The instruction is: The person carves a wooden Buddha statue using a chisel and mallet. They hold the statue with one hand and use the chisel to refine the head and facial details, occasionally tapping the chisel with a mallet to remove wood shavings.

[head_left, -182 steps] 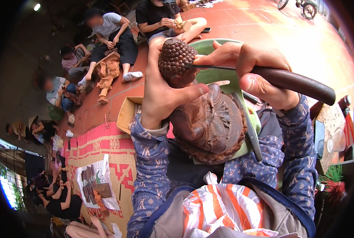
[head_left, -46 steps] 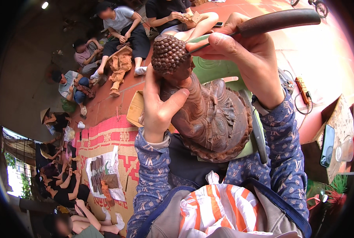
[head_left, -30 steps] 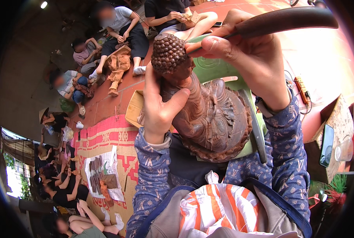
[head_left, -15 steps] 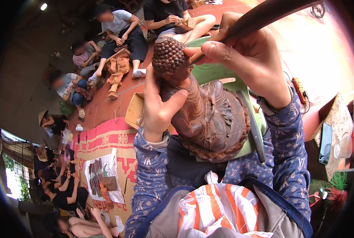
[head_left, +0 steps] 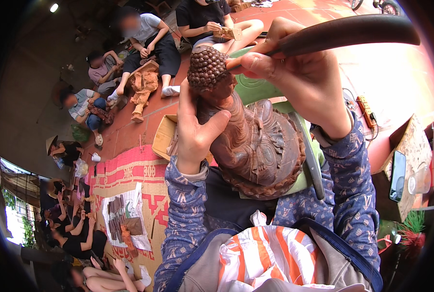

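Observation:
A dark brown carved wooden statue (head_left: 261,146) of a seated figure stands tilted in front of me, its head covered in small round curls. My left hand (head_left: 196,127) is wrapped round the neck and shoulder, thumb across the front. My right hand (head_left: 302,73) pinches a carving tool (head_left: 353,35) with a thick, curved dark handle. The handle points off to the right, and the tool's thin end meets the side of the statue's head by the hairline. My right fingertips rest against the curls there. The tip itself is hidden by my fingers.
Behind the statue is a green plastic chair (head_left: 265,80). A wooden box (head_left: 166,136) lies to the left, near a patterned mat (head_left: 129,170) with a row of tools (head_left: 122,211). A phone (head_left: 398,175) lies on a stand at right. Several people sit carving at the far and left sides.
The tool's handle has swung down from pointing up and right to nearly level. My right hand has turned slightly with it; my left hand and the statue have hardly moved.

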Tool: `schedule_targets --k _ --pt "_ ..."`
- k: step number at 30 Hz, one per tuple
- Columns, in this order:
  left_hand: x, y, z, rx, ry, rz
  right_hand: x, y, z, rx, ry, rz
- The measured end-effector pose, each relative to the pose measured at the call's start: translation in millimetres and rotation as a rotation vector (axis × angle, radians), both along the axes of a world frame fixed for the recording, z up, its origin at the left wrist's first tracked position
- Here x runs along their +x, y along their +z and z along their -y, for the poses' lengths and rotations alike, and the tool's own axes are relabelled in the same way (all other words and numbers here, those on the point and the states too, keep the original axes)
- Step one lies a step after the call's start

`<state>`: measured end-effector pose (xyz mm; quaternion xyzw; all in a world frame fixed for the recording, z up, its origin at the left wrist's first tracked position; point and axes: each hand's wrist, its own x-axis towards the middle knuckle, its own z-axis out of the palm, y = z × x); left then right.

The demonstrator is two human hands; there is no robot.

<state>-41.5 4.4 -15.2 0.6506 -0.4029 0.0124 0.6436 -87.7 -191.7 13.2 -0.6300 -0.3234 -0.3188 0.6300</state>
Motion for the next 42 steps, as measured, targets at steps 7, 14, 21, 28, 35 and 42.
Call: schedule_targets --k 7,14,21,28,35,42 --pt "-1 -1 1 0.013 0.008 0.007 0 13 0 0.084 -0.018 -0.190" --pt "-2 1 1 0.011 -0.010 0.004 -3 7 -2 0.099 -0.073 -0.155" --pt "-3 2 3 -0.022 -0.005 -0.004 -7 -11 -30 0.192 -0.332 0.056" --pt "-2 -1 0 -0.014 0.007 -0.051 -11 -8 -35 -0.033 -0.567 0.180" --pt "1 -2 2 -0.056 -0.030 -0.031 -9 -6 -40 -0.060 -0.641 0.240" --pt "5 -6 1 -0.059 -0.043 -0.007 -13 -4 -38 -0.102 -0.612 0.199"
